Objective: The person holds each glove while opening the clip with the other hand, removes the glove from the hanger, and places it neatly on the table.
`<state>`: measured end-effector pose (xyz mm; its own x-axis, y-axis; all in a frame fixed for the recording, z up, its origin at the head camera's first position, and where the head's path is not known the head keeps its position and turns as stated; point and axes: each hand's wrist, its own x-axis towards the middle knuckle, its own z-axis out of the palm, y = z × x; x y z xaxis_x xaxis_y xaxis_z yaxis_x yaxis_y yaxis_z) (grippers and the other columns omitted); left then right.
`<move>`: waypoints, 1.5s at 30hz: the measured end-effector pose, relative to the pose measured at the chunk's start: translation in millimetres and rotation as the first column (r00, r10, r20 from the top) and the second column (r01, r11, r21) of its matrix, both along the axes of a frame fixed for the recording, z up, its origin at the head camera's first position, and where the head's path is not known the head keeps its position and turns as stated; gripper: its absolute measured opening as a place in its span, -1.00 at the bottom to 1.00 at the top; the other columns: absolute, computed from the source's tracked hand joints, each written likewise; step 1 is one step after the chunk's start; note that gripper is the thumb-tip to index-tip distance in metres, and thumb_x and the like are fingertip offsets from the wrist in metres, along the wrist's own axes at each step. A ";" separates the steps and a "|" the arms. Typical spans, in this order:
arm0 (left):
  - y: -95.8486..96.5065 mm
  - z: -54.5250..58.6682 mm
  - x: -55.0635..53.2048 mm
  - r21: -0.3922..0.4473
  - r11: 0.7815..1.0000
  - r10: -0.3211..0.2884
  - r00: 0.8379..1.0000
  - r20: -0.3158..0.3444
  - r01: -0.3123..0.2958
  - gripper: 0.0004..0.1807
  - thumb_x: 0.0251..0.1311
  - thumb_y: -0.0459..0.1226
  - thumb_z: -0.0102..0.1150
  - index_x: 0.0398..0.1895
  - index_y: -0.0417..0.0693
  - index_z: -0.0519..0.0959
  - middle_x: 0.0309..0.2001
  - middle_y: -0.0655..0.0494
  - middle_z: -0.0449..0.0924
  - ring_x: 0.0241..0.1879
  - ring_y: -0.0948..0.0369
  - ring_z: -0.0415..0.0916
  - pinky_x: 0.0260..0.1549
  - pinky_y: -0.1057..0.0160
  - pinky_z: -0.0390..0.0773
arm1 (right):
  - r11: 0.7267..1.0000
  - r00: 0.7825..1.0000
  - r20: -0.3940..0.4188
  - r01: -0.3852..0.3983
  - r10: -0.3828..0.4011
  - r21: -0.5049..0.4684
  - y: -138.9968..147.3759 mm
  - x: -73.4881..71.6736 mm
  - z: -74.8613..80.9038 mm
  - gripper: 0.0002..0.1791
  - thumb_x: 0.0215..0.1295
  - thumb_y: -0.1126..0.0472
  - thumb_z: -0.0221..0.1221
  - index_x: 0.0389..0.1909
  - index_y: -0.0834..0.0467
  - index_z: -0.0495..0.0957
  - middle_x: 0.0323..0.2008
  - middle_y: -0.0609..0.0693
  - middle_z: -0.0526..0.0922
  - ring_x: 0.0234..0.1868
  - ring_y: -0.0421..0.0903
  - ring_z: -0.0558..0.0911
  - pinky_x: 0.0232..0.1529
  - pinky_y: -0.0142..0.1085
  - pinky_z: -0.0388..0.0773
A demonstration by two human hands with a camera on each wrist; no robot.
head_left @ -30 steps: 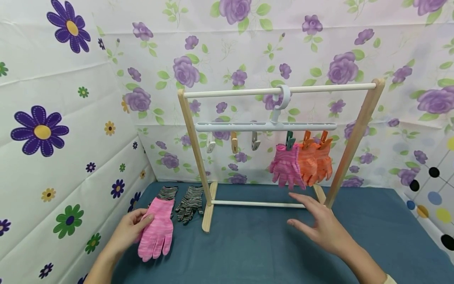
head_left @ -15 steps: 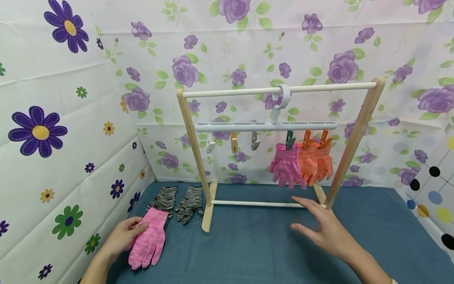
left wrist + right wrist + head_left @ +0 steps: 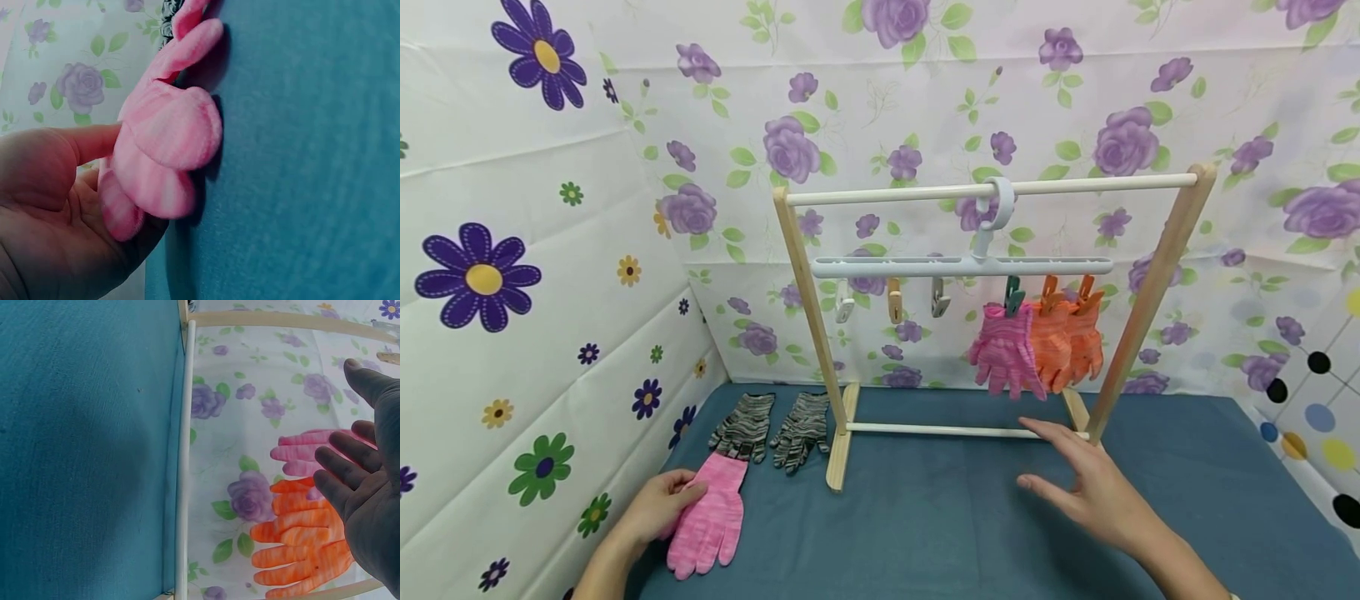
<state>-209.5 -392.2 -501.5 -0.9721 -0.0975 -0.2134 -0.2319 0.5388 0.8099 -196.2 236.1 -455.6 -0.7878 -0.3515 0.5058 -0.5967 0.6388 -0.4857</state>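
My left hand (image 3: pixel 658 510) pinches a pink glove (image 3: pixel 709 521) by its side edge, low over the blue cloth at the left. In the left wrist view the thumb lies on the near face of the glove (image 3: pixel 169 131), whose fingers point toward the camera. My right hand (image 3: pixel 1093 492) is held in the air in front of the rack, thumb and fingers spread, with nothing in it. Behind it a magenta glove (image 3: pixel 1007 350) and two orange gloves (image 3: pixel 1067 346) hang from clips on a white hanger (image 3: pixel 910 267).
Two grey-black gloves (image 3: pixel 802 431) lie on the blue cloth (image 3: pixel 925 517) left of the wooden rack (image 3: pixel 1150 300). Several clips, among them a wooden clothespin (image 3: pixel 895 302), hang with nothing in them on the hanger's left half. Flowered sheets (image 3: pixel 880 108) stand behind and at the left.
My left hand has drawn the pink glove toward me and a little left, uncovering more of the grey-black glove behind it. The right hand has shifted slightly right.
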 end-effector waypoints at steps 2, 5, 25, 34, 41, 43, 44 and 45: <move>-0.8 -2.1 -0.1 -0.032 0.999 0.000 1.000 -0.014 -0.001 -0.60 0.57 -0.22 0.18 0.12 -0.49 0.57 -0.30 0.04 0.62 -0.32 0.14 0.53 -0.38 0.22 0.56 | 1.000 1.000 -0.004 0.000 0.000 0.001 0.0 -0.1 -0.3 -0.16 0.28 0.00 0.53 0.55 -0.18 0.39 0.40 -0.10 0.55 0.35 0.01 0.57 0.09 0.22 0.60; -1.3 -4.1 -0.6 -0.076 0.997 0.001 1.000 -0.031 -0.004 -0.61 0.55 -0.22 0.20 0.10 -0.48 0.59 -0.29 0.03 0.61 -0.30 0.13 0.51 -0.38 0.21 0.54 | 1.000 1.000 -0.006 0.000 0.000 0.005 0.0 0.0 -0.3 -0.16 0.28 0.00 0.53 0.55 -0.17 0.40 0.40 -0.10 0.55 0.34 0.00 0.57 0.07 0.19 0.62; 7.4 4.9 1.9 -0.434 0.901 -0.021 0.997 -0.070 -0.011 -0.73 0.41 -0.22 0.31 -0.20 -0.31 0.59 -0.38 -0.01 0.52 -0.34 0.07 0.46 -0.37 0.11 0.45 | 1.000 1.000 0.017 0.013 -0.014 0.019 2.4 0.7 0.3 -0.17 0.32 -0.04 0.49 0.56 -0.13 0.38 0.41 -0.03 0.53 0.32 0.08 0.59 0.04 0.16 0.65; 6.3 1.4 1.0 -0.468 0.884 -0.027 0.998 -0.065 -0.006 -0.61 0.37 -0.18 0.38 -0.07 -0.41 0.59 -0.31 -0.08 0.58 -0.30 0.03 0.50 -0.28 -0.05 0.53 | 1.000 1.000 0.002 0.018 -0.018 0.013 4.8 -0.1 -0.2 -0.16 0.31 -0.01 0.50 0.57 -0.13 0.37 0.41 -0.03 0.53 0.30 0.07 0.61 -0.01 0.08 0.68; 8.8 4.5 0.3 -0.472 0.881 -0.004 0.998 -0.066 -0.028 -0.47 0.34 -0.17 0.40 0.08 -0.48 0.51 -0.26 -0.16 0.57 -0.25 -0.02 0.53 -0.22 -0.12 0.55 | 1.000 1.000 -0.013 0.018 -0.018 0.008 6.3 0.0 1.7 -0.14 0.29 0.02 0.52 0.57 -0.13 0.36 0.42 -0.03 0.52 0.31 0.04 0.60 -0.04 -0.01 0.71; 10.1 6.6 -0.2 -0.475 0.879 -0.003 0.996 -0.084 -0.037 -0.44 0.33 -0.18 0.41 0.11 -0.50 0.49 -0.23 -0.19 0.58 -0.23 -0.04 0.55 -0.19 -0.15 0.55 | 1.000 1.000 -0.017 0.023 -0.022 0.007 6.6 0.7 2.9 -0.13 0.29 0.02 0.52 0.58 -0.14 0.36 0.42 -0.03 0.52 0.31 0.03 0.61 -0.07 -0.06 0.72; 11.0 8.0 -0.4 -0.475 0.879 -0.003 0.996 -0.092 -0.042 -0.43 0.32 -0.18 0.41 0.13 -0.51 0.48 -0.22 -0.21 0.59 -0.22 -0.05 0.56 -0.18 -0.16 0.56 | 1.000 1.000 -0.019 0.024 -0.024 0.004 6.9 1.1 3.5 -0.13 0.29 0.03 0.52 0.57 -0.14 0.36 0.42 -0.02 0.52 0.30 0.03 0.61 -0.10 -0.09 0.72; 12.1 9.4 -0.6 -0.477 0.878 -0.003 0.995 -0.105 -0.048 -0.42 0.32 -0.18 0.41 0.14 -0.51 0.48 -0.20 -0.22 0.59 -0.21 -0.07 0.57 -0.17 -0.18 0.56 | 1.000 0.999 -0.019 0.026 -0.026 0.000 7.1 1.4 4.1 -0.13 0.28 0.03 0.53 0.57 -0.15 0.37 0.42 -0.02 0.52 0.29 0.02 0.61 -0.12 -0.14 0.72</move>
